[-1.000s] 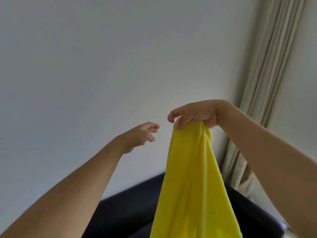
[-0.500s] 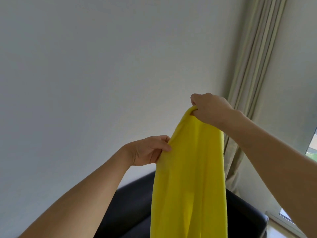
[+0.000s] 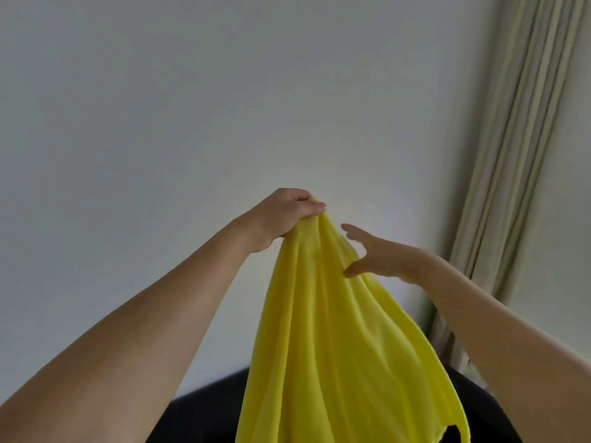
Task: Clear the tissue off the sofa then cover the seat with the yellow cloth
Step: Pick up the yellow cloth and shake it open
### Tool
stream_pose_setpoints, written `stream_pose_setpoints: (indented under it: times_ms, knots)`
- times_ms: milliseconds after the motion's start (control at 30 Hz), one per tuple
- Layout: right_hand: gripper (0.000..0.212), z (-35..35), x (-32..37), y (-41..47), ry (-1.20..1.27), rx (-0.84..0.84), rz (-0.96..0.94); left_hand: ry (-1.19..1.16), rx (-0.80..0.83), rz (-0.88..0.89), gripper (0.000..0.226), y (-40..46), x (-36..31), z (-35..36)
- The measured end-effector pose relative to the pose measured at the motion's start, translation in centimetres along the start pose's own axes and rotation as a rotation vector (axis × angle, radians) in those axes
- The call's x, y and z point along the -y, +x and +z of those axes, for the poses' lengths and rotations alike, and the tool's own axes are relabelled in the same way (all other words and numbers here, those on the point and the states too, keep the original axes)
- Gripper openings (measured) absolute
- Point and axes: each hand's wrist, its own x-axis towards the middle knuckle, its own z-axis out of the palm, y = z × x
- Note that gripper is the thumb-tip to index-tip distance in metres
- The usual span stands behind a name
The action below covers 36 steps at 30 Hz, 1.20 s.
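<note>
The yellow cloth [image 3: 335,340] hangs bunched in the air in front of me, falling in long folds below the frame's bottom edge. My left hand [image 3: 284,215] grips its top end with fingers curled round the fabric. My right hand [image 3: 371,254] is just right of the cloth, fingers straight and spread, thumb touching the cloth's right edge. The dark sofa [image 3: 204,410] shows only as a black back behind and below the cloth. No tissue is in view.
A plain white wall [image 3: 224,107] fills most of the view. Pale striped curtains [image 3: 511,187] hang at the right, reaching down beside the sofa's right end.
My left hand has taken over the cloth's top and lifted it. My right hand let go of the top, dropped lower and opened beside the cloth.
</note>
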Motion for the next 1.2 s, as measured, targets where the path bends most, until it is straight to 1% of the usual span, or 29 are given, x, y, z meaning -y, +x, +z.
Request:
stream_pose_setpoints:
  times_ms: [33, 67, 133, 167, 200, 267, 300, 333, 367, 400, 467, 500, 533, 600, 633, 667, 700, 767, 800, 833, 867, 900, 933, 967, 1000, 1033, 1100, 1167, 1200]
  knots:
    - [0.072, 1.5, 0.9, 0.4, 0.157, 0.103, -0.022, -0.024, -0.006, 0.040, 0.021, 0.1, -0.9, 0.4]
    - [0.055, 2.7, 1.5, 0.9, 0.252, 0.112, -0.027, -0.039, -0.023, 0.062, 0.021, 0.0, -1.4, 0.5]
    - [0.023, 3.2, 1.7, 1.7, 0.339, -0.058, 0.002, -0.021, -0.017, 0.003, 0.016, -0.2, -1.0, -0.1]
    - [0.015, 2.7, 1.6, 1.8, 0.371, -0.175, 0.007, 0.039, 0.046, -0.093, 0.013, -0.7, -0.2, -0.8]
    - [0.015, 2.0, 1.3, 1.8, 0.396, -0.273, -0.008, 0.162, 0.152, -0.238, 0.019, -1.4, 1.0, -1.5]
    - [0.022, 0.5, 0.9, 1.7, 0.359, -0.403, -0.054, 0.461, 0.364, -0.555, 0.043, -2.9, 4.0, -2.1]
    - [0.025, 0.2, 1.1, 1.7, 0.279, -0.450, -0.072, 0.591, 0.390, -0.649, 0.050, -3.5, 5.4, -2.1]
    - [0.028, 0.2, 1.3, 1.7, 0.187, -0.502, -0.090, 0.685, 0.341, -0.674, 0.051, -3.8, 6.5, -2.2]
    - [0.029, 0.3, 1.5, 1.9, 0.108, -0.562, -0.109, 0.715, 0.234, -0.640, 0.044, -3.9, 7.3, -2.5]
    - [0.028, 0.4, 1.7, 2.1, 0.056, -0.623, -0.117, 0.672, 0.091, -0.572, 0.034, -3.9, 7.9, -3.1]
    - [0.019, 0.6, 1.4, 2.5, -0.012, -0.685, -0.124, 0.346, -0.213, -0.447, 0.024, -3.6, 8.7, -5.0]
    - [0.012, 0.5, 1.1, 2.5, -0.076, -0.650, -0.117, 0.149, -0.343, -0.394, 0.023, -3.5, 8.6, -5.8]
    - [0.019, 0.5, 0.5, 2.5, -0.178, -0.576, -0.100, 0.012, -0.468, -0.345, 0.023, -3.5, 8.3, -6.6]
    - [0.036, 0.6, -1.1, 2.7, -0.416, -0.423, -0.006, -0.103, -0.671, -0.258, 0.024, -3.7, 7.2, -8.1]
    - [0.037, 0.6, -1.9, 2.8, -0.523, -0.383, 0.046, -0.076, -0.741, -0.228, 0.023, -3.9, 6.6, -8.7]
    - [0.035, 0.6, -2.7, 2.7, -0.589, -0.359, 0.093, 0.037, -0.799, -0.211, 0.021, -4.1, 6.3, -9.5]
    - [0.034, 0.5, -3.2, 2.6, -0.601, -0.356, 0.121, 0.274, -0.813, -0.224, 0.017, -4.5, 6.2, -10.4]
    - [0.034, 0.4, -2.9, 2.4, -0.474, -0.383, 0.136, 0.903, -0.690, -0.382, 0.010, -5.7, 6.1, -11.2]
    - [0.031, 0.5, -2.0, 2.4, -0.357, -0.406, 0.103, 1.069, -0.593, -0.452, 0.020, -5.9, 6.1, -10.7]
    - [0.026, 0.7, -0.6, 2.5, -0.261, -0.419, 0.029, 1.084, -0.472, -0.483, 0.037, -5.7, 6.3, -9.8]
    - [0.020, 1.1, 1.2, 2.6, -0.210, -0.424, -0.070, 0.935, -0.338, -0.465, 0.054, -5.3, 6.4, -8.4]
    - [0.015, 1.4, 3.2, 2.5, -0.200, -0.419, -0.171, 0.711, -0.198, -0.433, 0.067, -4.9, 6.7, -6.4]
    - [0.013, 1.6, 5.0, 2.3, -0.235, -0.395, -0.254, 0.501, -0.073, -0.399, 0.067, -4.9, 6.9, -4.3]
    - [0.015, 1.8, 6.4, 1.9, -0.309, -0.364, -0.313, 0.360, 0.018, -0.393, 0.054, -5.0, 7.5, -2.5]
    - [0.017, 1.9, 7.0, 1.6, -0.396, -0.334, -0.335, 0.295, 0.062, -0.396, 0.034, -5.2, 8.4, -1.1]
    - [0.017, 1.8, 7.2, 1.4, -0.469, -0.312, -0.330, 0.254, 0.081, -0.411, 0.021, -5.6, 9.4, -0.4]
    - [0.010, 1.5, 6.2, 1.1, -0.534, -0.268, -0.276, 0.243, 0.057, -0.406, 0.026, -6.6, 10.7, -0.1]
    - [0.017, 1.7, 4.5, 0.9, -0.569, -0.177, -0.189, 0.319, -0.126, -0.333, 0.031, -6.7, 11.2, -1.0]
    - [0.022, 1.9, 3.3, 1.1, -0.624, -0.104, -0.103, 0.258, -0.234, -0.302, 0.032, -6.6, 11.0, -1.6]
